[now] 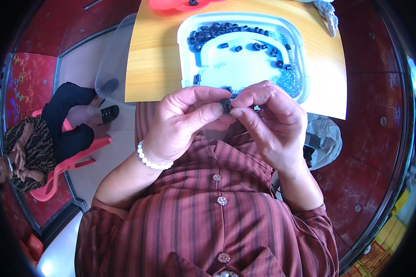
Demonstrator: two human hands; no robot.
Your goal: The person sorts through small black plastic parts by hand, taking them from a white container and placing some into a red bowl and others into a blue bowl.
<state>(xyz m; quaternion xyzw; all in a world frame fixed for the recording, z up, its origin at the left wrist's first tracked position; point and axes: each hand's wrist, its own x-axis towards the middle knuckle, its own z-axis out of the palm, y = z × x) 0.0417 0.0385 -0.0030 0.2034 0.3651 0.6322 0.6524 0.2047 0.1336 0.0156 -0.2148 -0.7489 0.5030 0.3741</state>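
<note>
Just off the table's near edge, my two hands meet over a small black rubber-like part (226,106). My left hand (182,111) pinches it between thumb and forefinger. The thumb and forefinger of my right hand (275,120) are pressed together against its right side; whatever lies between those fingertips is too small to name. Behind the hands sits a pale plastic tray (180,55). Many small black parts (212,33) are heaped at its back left, with a few scattered elsewhere. Tiny clear pieces (292,82) lie along its right side.
A curved white ridge (245,35) arches across the tray. The tray stands on a wooden table (152,60), with a red dish (180,5) at the back. To the left, another person sits on a red plastic chair (97,147). A white plastic bag (326,138) hangs at right.
</note>
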